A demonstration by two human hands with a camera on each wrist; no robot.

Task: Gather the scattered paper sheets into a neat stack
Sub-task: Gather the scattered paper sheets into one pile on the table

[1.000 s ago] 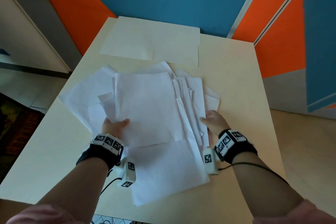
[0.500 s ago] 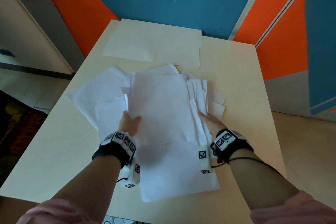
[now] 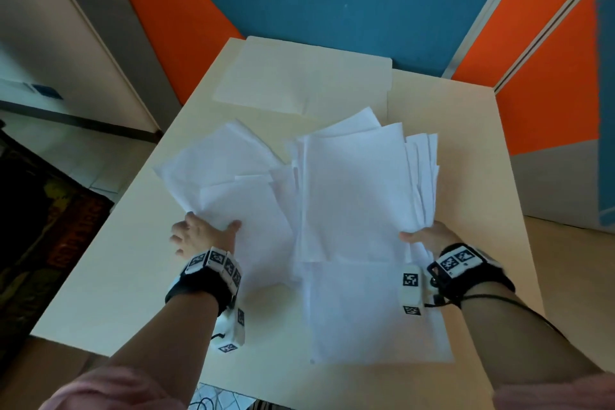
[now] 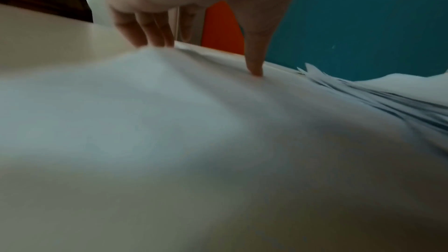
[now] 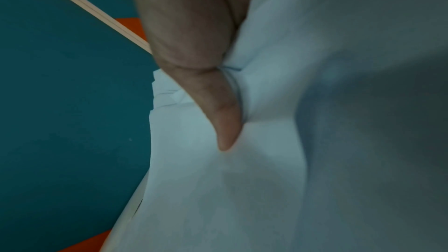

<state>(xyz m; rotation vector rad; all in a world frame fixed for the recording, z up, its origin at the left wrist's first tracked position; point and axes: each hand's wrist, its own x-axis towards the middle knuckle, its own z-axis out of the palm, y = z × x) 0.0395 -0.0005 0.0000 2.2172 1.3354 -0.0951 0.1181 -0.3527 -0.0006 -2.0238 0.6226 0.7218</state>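
Where the paper is: We see the main bundle of sheets [image 3: 352, 196] at centre right of the head view, raised and fanned at its far edge, with one large sheet [image 3: 369, 313] lying flat below it toward the lower edge of the frame.
Loose pile: A second, skewed pile [image 3: 226, 183] lies to the left of the bundle, overlapping it along the middle, on the table [image 3: 109, 273].
Right hand: Our right hand [image 3: 429, 238] grips the bundle at its lower right corner; in the right wrist view the thumb [image 5: 218, 112] presses into the paper and creases it, so we take the fingers to be curled behind, though they are hidden.
Left hand: Our left hand [image 3: 203, 235] sits at the lower left corner of the loose pile, fingers fairly straight; in the left wrist view the fingertips [image 4: 148, 35] touch the pile's edge and the thumb [image 4: 254, 64] presses down on top.
The relation that counts: The loose pile lies up and to the right of the left fingers, its long axis slanting toward the upper left of the frame, while the bundle runs nearly straight up the frame. We judge the left hand is the nearer one to sweep the pile rightward under the bundle.
Also on the table: A cream folder [image 3: 299, 80] lies flat near the far edge, apart from the sheets.
Hard to make out: How many sheets each group holds; the left wrist view is blurred in the foreground; whether the left fingers have got under the pile's edge we cannot tell.
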